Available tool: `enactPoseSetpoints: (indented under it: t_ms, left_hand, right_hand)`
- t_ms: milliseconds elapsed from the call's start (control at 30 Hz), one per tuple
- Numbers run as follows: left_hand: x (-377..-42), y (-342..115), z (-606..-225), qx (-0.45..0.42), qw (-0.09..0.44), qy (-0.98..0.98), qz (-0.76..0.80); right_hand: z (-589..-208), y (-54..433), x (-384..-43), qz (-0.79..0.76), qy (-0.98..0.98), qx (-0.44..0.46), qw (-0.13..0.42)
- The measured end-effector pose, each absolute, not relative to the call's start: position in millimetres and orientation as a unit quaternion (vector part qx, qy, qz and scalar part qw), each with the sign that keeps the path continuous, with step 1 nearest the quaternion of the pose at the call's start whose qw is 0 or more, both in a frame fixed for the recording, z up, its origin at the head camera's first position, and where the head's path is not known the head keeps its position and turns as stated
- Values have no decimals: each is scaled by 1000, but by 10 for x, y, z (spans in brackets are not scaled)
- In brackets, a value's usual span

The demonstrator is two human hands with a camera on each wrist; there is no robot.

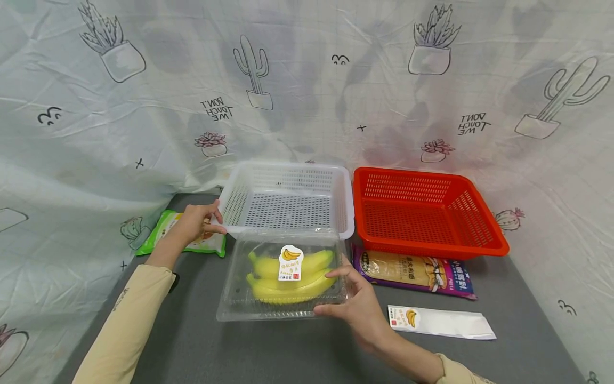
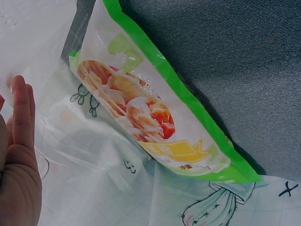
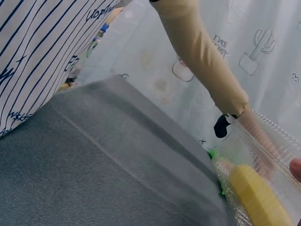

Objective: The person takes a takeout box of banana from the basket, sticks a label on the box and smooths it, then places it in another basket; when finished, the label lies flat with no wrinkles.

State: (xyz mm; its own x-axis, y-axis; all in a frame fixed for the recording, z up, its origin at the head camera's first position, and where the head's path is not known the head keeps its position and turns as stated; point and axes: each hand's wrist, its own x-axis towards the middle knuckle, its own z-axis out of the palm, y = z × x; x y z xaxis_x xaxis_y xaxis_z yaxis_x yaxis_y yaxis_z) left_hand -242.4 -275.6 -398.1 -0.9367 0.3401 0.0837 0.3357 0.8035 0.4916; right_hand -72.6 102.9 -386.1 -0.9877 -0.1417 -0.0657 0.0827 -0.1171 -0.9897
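My right hand (image 1: 362, 309) grips the right side of a clear plastic clamshell box (image 1: 230, 298), its thumb at the front edge. Two yellow bananas (image 1: 292, 288) lie inside, beneath a white banana label (image 1: 290, 261) on the lid. The box is tilted up in front of a white plastic basket (image 1: 347, 200), whose near rim it partly hides. At that basket's left edge, my left hand (image 1: 194, 221) holds the rim between thumb and fingers. In the left wrist view, part of the left hand (image 2: 21, 155) shows beside the basket.
A green-and-white food bag (image 1: 160, 226) lies under my left wrist. Right of the white basket stands a red basket (image 1: 431, 250), with a purple pasta packet (image 1: 412, 272) before it. A white paper strip with a banana label (image 1: 446, 322) lies nearer. Printed curtains (image 1: 307, 80) surround the grey table (image 1: 192, 341).
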Motion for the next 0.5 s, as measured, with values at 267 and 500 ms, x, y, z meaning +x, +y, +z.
enactPoseSetpoints:
  t_ms: [267,500]
  left_hand:
    - [-2430,-2748,-3964,185,-17,952,243]
    - [-2429,-2752,-3982,191,-15,949,251]
  right_hand:
    - [-3777,1042,-769,-745,665,-21,50]
    - [-3668,1060,-860,-748,663,-26,35]
